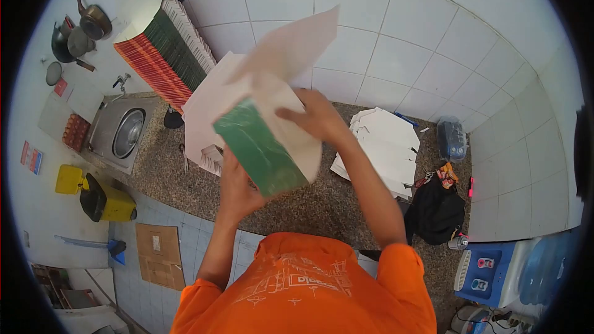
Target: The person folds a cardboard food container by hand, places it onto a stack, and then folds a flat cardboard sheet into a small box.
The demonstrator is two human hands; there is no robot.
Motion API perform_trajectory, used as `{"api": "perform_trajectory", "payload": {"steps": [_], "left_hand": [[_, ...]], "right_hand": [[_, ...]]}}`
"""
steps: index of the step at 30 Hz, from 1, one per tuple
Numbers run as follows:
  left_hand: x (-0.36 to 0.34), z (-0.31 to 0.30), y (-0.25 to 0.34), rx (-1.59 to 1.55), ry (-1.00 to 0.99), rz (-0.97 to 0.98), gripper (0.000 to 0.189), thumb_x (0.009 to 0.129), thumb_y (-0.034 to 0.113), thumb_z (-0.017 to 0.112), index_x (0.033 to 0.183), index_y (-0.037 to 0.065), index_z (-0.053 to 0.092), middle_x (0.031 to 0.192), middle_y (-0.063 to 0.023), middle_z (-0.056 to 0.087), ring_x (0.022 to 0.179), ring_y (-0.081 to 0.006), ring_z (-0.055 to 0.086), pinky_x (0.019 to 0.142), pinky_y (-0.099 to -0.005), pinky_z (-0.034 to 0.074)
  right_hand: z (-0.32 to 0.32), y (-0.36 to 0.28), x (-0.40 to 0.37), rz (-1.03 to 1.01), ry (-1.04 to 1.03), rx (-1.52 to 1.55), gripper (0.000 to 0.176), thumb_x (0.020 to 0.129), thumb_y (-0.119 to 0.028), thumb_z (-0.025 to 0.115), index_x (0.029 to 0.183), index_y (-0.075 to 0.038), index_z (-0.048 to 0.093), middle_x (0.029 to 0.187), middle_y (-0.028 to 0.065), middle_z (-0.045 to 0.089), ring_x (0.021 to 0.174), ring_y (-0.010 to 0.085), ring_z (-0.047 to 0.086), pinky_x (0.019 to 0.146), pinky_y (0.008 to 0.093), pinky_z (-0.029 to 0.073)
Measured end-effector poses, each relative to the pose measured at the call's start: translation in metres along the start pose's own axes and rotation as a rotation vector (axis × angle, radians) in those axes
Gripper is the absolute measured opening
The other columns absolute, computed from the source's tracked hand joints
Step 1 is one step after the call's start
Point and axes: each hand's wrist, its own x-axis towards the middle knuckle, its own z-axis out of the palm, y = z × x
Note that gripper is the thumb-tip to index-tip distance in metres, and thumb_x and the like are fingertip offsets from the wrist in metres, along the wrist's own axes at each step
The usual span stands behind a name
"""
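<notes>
Here, over the speckled bench [309, 207], a half-folded green and white carton [266, 148] is held up in the air. The left hand [238, 188] has its grip closed on the carton's lower end, and the right hand [315, 116] pinches its white flap from above. A pile of flat white blanks [383, 142] lies just beside them, and a black bag [436, 210] sits further right.

Home kitchen: sink [120, 133], hanging pans [80, 31].

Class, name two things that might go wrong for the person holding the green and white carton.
The green and white cardboard carton, held in mid-air between left hand and right hand, might slip, or its raised white flap crease. The leaning stack of flat cartons near the steel sink could topple into it.
</notes>
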Motion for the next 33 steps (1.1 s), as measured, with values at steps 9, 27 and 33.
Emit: {"api": "perform_trajectory", "payload": {"steps": [9,27,33], "left_hand": [[-0.01,0.003,-0.021,0.18,0.356,0.138,0.026,0.076,0.004,0.086,0.1,0.003,0.075,0.104,-0.0125,0.072,0.101,-0.0324,0.068,0.091,-0.0411,0.053],[-0.001,-0.012,-0.012,0.471,0.354,-0.021,0.026,0.067,0.033,0.089,0.073,0.013,0.074,0.092,0.0012,0.06,0.106,-0.0245,0.051,0.095,-0.0427,0.026],[-0.005,-0.026,-0.022,0.537,0.368,-0.066,0.046,0.065,0.037,0.09,0.102,0.015,0.074,0.09,-0.0013,0.061,0.097,-0.0233,0.056,0.087,-0.041,0.036]], "right_hand": [[0.045,0.029,0.121,-0.168,-0.106,-0.872,0.039,0.07,-0.021,0.087,0.099,0.001,0.072,0.097,0.0215,0.073,0.092,0.041,0.071,0.081,0.0491,0.057],[0.049,-0.042,0.004,-0.192,-0.695,-0.525,0.035,0.096,-0.039,0.065,0.097,-0.004,0.068,0.093,0.0174,0.073,0.089,0.0358,0.071,0.081,0.0472,0.055],[0.061,-0.055,0.001,-0.262,-0.538,-0.696,0.028,0.094,-0.031,0.066,0.094,-0.003,0.064,0.079,0.017,0.071,0.078,0.0386,0.072,0.07,0.0491,0.056]]}}
